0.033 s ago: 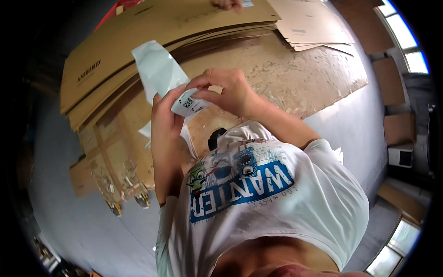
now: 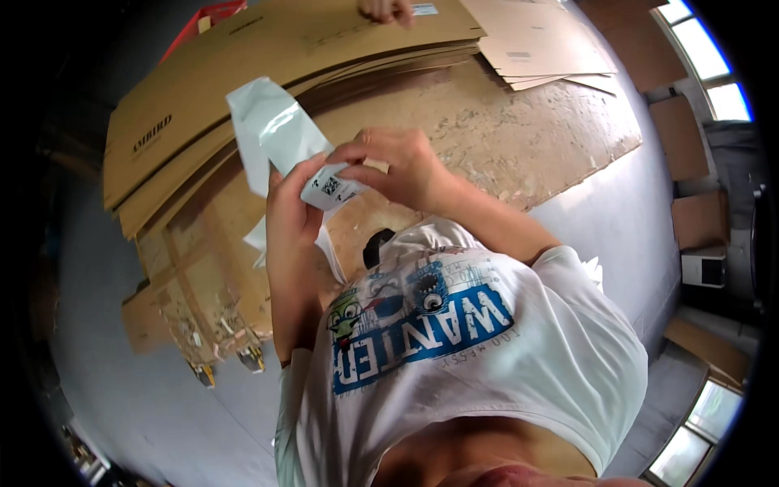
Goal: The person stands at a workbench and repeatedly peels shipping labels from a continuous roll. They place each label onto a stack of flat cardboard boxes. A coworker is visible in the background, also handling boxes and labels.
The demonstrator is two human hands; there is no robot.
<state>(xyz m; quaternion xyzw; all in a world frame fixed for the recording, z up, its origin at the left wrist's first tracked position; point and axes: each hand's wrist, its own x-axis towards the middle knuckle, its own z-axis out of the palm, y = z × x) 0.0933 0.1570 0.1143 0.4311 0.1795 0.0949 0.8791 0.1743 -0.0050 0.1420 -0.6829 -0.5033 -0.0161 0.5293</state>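
Observation:
A long white strip of sticker labels [image 2: 284, 122], glossy on its far part, is held up in front of me over the cardboard-covered surface. My left hand [image 2: 294, 199] is closed on the strip, thumb and fingers pinching it near a label with a printed square code [image 2: 329, 187]. With thumb and index finger bent together, my right hand [image 2: 399, 162] pinches the right edge of that same label. More of the white strip hangs below my left hand and partly behind its wrist.
Flat brown cartons [image 2: 211, 97] lie stacked across the far side. Lighter cardboard sheets [image 2: 544, 40] sit at far right. Another person's hand [image 2: 388, 11] rests on the stack beside a white label [image 2: 423, 10]. A red bin [image 2: 203, 26] stands behind. The worn cardboard-covered surface [image 2: 487, 122] lies beneath.
The view has shifted slightly, moving the cartons a little left and down in the picture. Both my hands keep the same hold on the label strip.

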